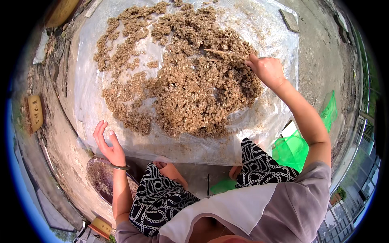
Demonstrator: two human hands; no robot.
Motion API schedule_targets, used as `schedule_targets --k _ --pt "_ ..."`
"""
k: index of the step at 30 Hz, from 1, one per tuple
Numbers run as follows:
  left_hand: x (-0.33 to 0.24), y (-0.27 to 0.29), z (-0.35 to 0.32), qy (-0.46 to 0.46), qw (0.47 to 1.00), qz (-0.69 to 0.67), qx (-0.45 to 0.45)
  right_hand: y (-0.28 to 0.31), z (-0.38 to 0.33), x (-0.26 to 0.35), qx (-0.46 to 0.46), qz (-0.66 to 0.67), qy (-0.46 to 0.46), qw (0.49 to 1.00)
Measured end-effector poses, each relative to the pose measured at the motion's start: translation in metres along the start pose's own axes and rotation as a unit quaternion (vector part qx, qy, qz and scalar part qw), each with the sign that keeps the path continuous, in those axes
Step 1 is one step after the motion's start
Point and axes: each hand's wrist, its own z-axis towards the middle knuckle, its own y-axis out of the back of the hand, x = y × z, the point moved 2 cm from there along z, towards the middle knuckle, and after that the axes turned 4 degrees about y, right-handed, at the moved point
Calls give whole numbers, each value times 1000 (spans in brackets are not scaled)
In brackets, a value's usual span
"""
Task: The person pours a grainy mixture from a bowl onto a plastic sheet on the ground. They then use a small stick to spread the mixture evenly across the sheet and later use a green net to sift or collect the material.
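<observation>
Brown clumps (198, 89) at twelve o'clock; thin sticks (219, 51) gripped in right hand (267, 71); left hand (111, 148) spread; basin (92, 183) at eight, green netting (292, 150) at four.

Downward head view, seemingly near

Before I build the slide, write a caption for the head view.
Right hand holding thin sticks over brown clumpy material spread on plastic sheeting; left hand open and empty near its edge.
</observation>
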Motion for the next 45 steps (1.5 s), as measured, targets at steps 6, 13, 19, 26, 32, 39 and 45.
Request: schedule_targets --k 6,13,19,26,32,39,45 --pt "-12 -17 -15 17 999 -10 49 -46 92 -76 -55 16 -7 998" --pt "-1 17 -66 65 994 62 66 -8 136 -65 -17 140 -73 987" --pt "-27 -2 -61 75 988 48 127 -9 162 16 -47 104 6 993" --pt "-42 -15 -51 49 990 39 126 -33 225 -72 -60 94 -162 980" --pt "-29 -7 -66 52 986 57 147 -38 129 -135 -35 136 -278 950" --pt "-37 -24 -54 21 980 48 190 -34 30 -86 32 137 -220 965" --pt "-71 -40 -49 -4 978 18 209 -87 77 -176 4 240 -333 912"
